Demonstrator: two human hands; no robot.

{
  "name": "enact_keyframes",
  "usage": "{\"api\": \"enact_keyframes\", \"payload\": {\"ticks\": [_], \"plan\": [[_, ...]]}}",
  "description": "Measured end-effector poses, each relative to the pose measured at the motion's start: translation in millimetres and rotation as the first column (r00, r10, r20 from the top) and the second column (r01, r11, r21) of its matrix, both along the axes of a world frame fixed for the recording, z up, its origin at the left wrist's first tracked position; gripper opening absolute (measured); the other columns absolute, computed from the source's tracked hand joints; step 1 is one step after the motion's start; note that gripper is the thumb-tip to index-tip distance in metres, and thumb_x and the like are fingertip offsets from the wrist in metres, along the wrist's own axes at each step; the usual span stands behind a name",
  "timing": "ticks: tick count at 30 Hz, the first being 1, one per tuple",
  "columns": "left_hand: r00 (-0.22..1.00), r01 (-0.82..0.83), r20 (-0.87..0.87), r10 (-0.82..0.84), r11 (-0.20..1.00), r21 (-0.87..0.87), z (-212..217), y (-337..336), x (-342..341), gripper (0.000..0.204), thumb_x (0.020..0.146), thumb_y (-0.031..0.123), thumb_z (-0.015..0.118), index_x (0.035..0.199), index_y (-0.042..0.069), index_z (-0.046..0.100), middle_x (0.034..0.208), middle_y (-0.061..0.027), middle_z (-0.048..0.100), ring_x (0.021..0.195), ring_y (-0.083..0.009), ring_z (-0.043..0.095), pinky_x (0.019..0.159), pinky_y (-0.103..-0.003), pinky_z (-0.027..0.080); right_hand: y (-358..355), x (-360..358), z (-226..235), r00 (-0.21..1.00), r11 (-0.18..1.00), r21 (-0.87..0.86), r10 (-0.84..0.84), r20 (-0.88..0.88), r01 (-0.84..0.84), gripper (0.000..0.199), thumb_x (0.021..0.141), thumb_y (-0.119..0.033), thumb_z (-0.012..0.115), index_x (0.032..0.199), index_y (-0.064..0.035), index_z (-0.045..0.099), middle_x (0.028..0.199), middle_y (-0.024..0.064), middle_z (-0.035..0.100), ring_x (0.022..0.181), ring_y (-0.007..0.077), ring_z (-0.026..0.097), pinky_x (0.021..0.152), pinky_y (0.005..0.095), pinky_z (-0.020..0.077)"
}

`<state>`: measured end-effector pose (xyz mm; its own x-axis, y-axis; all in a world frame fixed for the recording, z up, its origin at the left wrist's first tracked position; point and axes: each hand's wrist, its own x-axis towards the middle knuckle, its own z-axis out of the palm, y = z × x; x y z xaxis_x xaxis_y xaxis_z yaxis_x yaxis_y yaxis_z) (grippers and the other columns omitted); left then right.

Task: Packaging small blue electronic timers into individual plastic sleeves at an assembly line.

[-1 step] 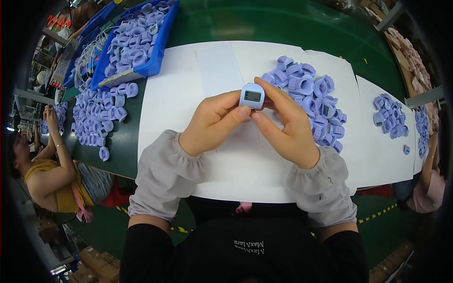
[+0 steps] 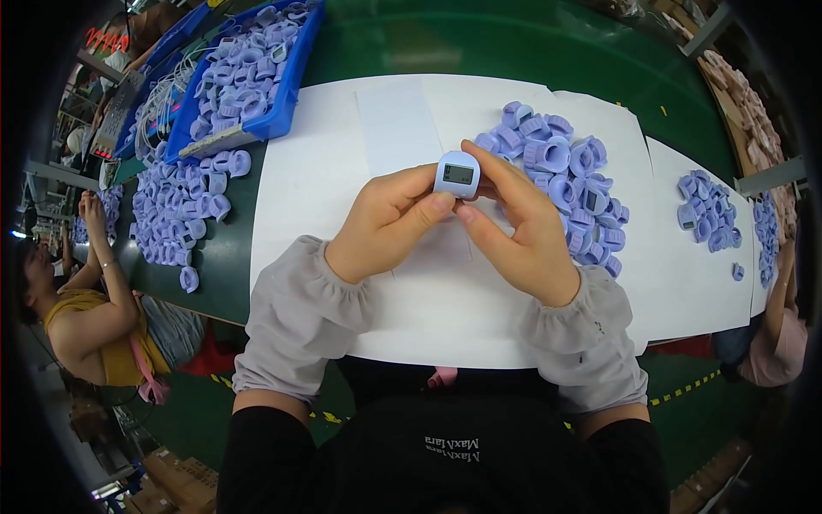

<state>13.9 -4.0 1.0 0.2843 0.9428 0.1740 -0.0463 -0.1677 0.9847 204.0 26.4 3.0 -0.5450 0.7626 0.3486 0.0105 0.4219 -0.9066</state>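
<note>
A small lavender ring-shaped device with a grey digital display [image 2: 457,175] is held up above the white sheet, its display facing me. My left hand [image 2: 381,227] is closed on its left side, the thumb pressed near its lower edge. On the other side my right hand [image 2: 531,236] also grips it, fingers behind and the thumb tip near its bottom. The back of the device is hidden by my fingers. Just right of my right hand lies a pile of similar lavender devices [image 2: 568,156], a few with their displays showing.
A blue bin [image 2: 281,116] full of lavender pieces stands at the far left, with more pieces [image 2: 171,206] on the green table below it. A smaller pile [image 2: 709,212] lies on the white sheet [image 2: 402,325] at right. Co-workers sit left [image 2: 107,321] and right [image 2: 775,343].
</note>
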Motion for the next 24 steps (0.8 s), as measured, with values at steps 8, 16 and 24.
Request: {"api": "enact_keyframes", "payload": {"ticks": [8,16,24], "plan": [[1.000,-0.023,0.010,0.023,0.999,0.027,-2.7,1.1,1.4,0.031,0.098,0.013,0.052,0.123,-0.005,0.056,0.108,-0.0101,0.064,0.096,-0.0150,0.062,0.086,-0.029,0.049,-0.3,-2.1,-10.3,0.998,0.998,-0.056,-0.035,-0.055,0.032,0.059,0.086,0.006,0.057,0.142,0.0019,0.038,0.127,0.0145,0.054,0.115,0.0226,0.057,0.099,0.0342,0.0451],[1.000,-0.001,-0.017,0.001,1.000,-0.004,-0.5,1.4,-3.3,0.032,0.098,0.013,0.053,0.124,-0.005,0.056,0.108,-0.0108,0.065,0.096,-0.0162,0.063,0.088,-0.029,0.050,-2.0,-1.0,-7.7,0.997,0.993,-0.087,-0.074,0.007,0.074,0.058,0.085,0.008,0.052,0.141,0.0028,0.039,0.125,0.0148,0.056,0.111,0.0222,0.058,0.097,0.0344,0.0460],[0.997,-0.008,0.075,0.010,1.000,-0.026,0.2,-0.1,0.7,0.032,0.098,0.013,0.053,0.123,-0.006,0.056,0.109,-0.0106,0.064,0.098,-0.0160,0.062,0.088,-0.029,0.051,-3.3,-1.2,-7.9,0.997,0.987,-0.137,-0.081,-0.001,0.080,0.056,0.085,0.007,0.051,0.140,0.0029,0.040,0.123,0.0143,0.056,0.110,0.0212,0.057,0.098,0.0342,0.0454]]}}
